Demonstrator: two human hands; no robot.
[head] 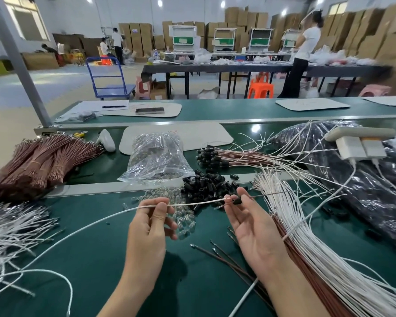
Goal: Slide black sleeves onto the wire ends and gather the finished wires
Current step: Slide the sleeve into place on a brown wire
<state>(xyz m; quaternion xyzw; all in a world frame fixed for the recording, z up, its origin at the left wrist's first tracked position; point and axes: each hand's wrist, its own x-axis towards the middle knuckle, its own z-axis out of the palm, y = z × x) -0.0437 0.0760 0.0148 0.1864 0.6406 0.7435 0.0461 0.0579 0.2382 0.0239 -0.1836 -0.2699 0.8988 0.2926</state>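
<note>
hands: white wire [192,203] is pinched by left hand [151,225]; 1 black sleeve [237,200] is pinched in right hand [249,225], near centre, just right of the wire's tip | handling: wire judged light, limp, best held close behind its tip; sleeve tiny, slippery | containers: clear bag [156,154] is filled with dark pieces; sleeve pile [206,186] is left loose

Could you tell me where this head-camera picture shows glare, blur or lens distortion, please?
Head view: the grey post tilts from wide-angle distortion; ceiling lights glare off the green belt and clear bag; the cartons at far right smear; left hand, right hand, white wire and black sleeve are sharp.
</note>
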